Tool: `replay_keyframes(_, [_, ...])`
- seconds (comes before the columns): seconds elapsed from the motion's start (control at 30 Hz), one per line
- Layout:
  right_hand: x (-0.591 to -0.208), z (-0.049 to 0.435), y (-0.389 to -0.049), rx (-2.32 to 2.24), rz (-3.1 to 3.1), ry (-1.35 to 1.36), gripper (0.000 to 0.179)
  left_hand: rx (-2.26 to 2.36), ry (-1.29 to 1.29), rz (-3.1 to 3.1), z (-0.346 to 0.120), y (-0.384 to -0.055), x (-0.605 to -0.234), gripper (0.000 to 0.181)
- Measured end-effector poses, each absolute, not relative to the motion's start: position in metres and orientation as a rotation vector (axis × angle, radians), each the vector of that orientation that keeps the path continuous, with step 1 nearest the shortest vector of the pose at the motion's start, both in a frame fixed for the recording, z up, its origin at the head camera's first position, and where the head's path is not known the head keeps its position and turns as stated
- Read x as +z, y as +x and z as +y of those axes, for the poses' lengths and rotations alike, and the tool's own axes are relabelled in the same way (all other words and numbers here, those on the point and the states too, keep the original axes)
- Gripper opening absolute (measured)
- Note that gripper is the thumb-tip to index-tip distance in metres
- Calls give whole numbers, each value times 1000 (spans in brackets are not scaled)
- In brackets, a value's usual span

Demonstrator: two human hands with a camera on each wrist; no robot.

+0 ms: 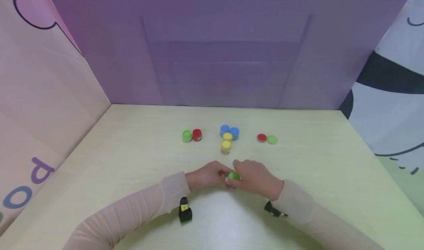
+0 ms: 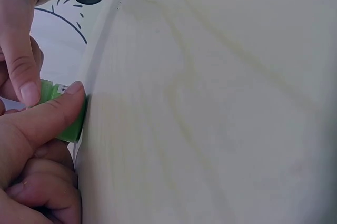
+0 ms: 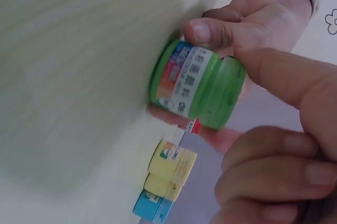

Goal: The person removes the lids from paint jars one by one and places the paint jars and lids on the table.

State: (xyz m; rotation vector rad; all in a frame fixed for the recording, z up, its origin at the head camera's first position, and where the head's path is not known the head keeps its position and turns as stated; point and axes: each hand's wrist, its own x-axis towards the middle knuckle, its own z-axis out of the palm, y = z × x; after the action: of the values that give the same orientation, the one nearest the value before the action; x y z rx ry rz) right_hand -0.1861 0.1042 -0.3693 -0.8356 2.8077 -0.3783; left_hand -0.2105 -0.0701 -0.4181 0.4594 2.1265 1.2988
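Note:
A small green paint jar (image 3: 184,81) with a printed label is held between both hands. My left hand (image 1: 210,175) grips its body, the thumb lying along the side in the left wrist view. At the jar's top end, my right hand (image 1: 255,176) pinches the ribbed rim with thumb and finger; whether that is a lid or the bare neck, I cannot tell. In the left wrist view the jar (image 2: 71,121) is partly covered by the fingers. Just beyond the hands stand yellow jars (image 1: 226,147) and blue jars (image 1: 234,133), touching in a cluster.
Left of the cluster, a green jar (image 1: 187,136) and a red jar (image 1: 197,135) stand side by side. A flat red disc (image 1: 262,138) and a flat green disc (image 1: 272,139), resembling lids, lie to the right. A purple panel (image 1: 225,59) borders the table's (image 1: 149,128) far edge.

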Motion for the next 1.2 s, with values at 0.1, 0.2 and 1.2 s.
replay_keyframes(0.1, [-368, 109, -188, -368, 2776, -972, 28, 1288, 469, 2139, -70, -210, -417, 28])
replay_keyframes(0.2, [-367, 114, -191, -349, 2729, -1116, 26, 1291, 475, 2140, -70, -210, -417, 32])
replay_keyframes(1.2, [-362, 113, -189, -423, 2761, -751, 41, 1339, 475, 2095, -69, -207, -418, 25])
